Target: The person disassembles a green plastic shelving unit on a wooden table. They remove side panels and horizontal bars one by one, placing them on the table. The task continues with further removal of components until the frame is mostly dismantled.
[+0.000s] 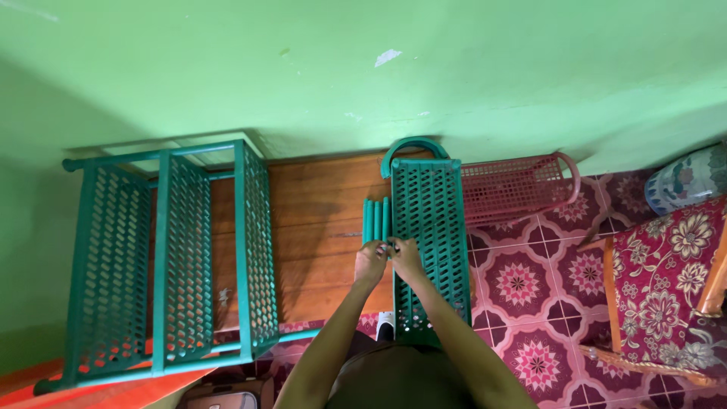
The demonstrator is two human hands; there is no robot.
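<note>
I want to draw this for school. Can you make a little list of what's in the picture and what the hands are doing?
left hand: grips the near ends of the green tubes
right hand: at the green panel's left edge, next to the tubes
green rack: left, lying on its side
red panel: behind the green panel, by the wall
chair: right, flowered cushion
floor: wood at left, flower tiles at right
</note>
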